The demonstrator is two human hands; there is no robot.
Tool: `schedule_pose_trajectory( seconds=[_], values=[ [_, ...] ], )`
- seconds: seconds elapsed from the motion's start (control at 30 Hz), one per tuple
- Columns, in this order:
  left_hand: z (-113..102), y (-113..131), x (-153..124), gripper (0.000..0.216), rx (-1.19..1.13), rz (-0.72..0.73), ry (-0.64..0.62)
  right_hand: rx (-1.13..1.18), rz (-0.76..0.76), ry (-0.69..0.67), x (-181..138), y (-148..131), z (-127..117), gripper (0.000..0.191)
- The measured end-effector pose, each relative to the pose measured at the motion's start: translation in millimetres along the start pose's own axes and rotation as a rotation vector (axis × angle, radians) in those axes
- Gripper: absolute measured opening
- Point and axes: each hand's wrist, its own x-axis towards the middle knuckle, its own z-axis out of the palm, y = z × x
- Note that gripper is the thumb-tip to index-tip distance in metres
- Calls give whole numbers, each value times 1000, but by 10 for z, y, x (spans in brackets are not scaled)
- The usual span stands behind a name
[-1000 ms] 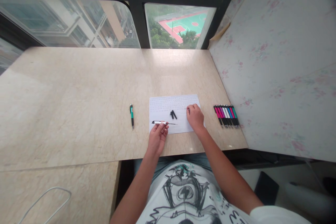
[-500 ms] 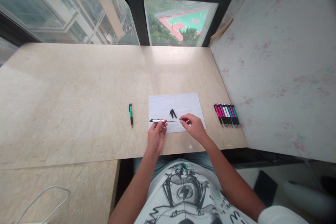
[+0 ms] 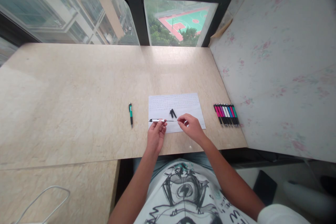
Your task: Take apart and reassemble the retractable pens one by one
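Note:
My left hand (image 3: 155,137) grips a white pen barrel (image 3: 157,120) with a black clip end, held level over the sheet of paper. From the barrel's right end a thin dark refill (image 3: 170,121) sticks out. My right hand (image 3: 192,127) is closed in a pinch at the refill's tip; anything between the fingertips is too small to make out. Just beyond the hands, a few short black pen parts (image 3: 172,113) rest on the handwritten paper (image 3: 173,100).
A green and black pen (image 3: 131,115) lies left of the paper. Several coloured pens (image 3: 226,114) sit in a row at the right, near the wallpapered wall (image 3: 275,77). A thin grey cable (image 3: 52,187) lies at the lower left. Windows line the table's far edge.
My right hand has moved slightly left, bringing its pinched fingertips to the refill's tip. My left hand and the pen barrel have hardly shifted.

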Motion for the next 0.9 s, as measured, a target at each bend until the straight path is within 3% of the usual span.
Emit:
schedule_pose_trajectory(
  seconds=[0.5, 0.9],
  values=[
    [2, 13, -29, 17, 15, -20, -15, -16, 0, 13, -8, 10, 68, 12],
    [-12, -22, -50, 16, 29, -55, -42, -8, -17, -58, -5, 31, 129, 27]
  ],
)
